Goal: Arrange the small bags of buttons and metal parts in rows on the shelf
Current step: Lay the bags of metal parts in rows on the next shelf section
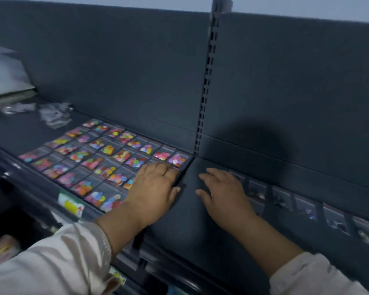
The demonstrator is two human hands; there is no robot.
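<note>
Probably to keep rows square, note left hand (pixel 156 188) laid flat on bags of buttons (pixel 107 158) packed against the centre joint of the shelf (pixel 190 226), and right hand (pixel 224 196) spread open, holding nothing, on bare shelf beside bags of metal parts (pixel 303 207) toward its right end.

Open strip: bare shelf (pixel 191 220) between button bags (pixel 98 162) and metal-part bags (pixel 303 207).
Behind: slotted upright (pixel 207 86), back panel (pixel 115 71).
Far left: loose clear bags (pixel 53 116).
</note>
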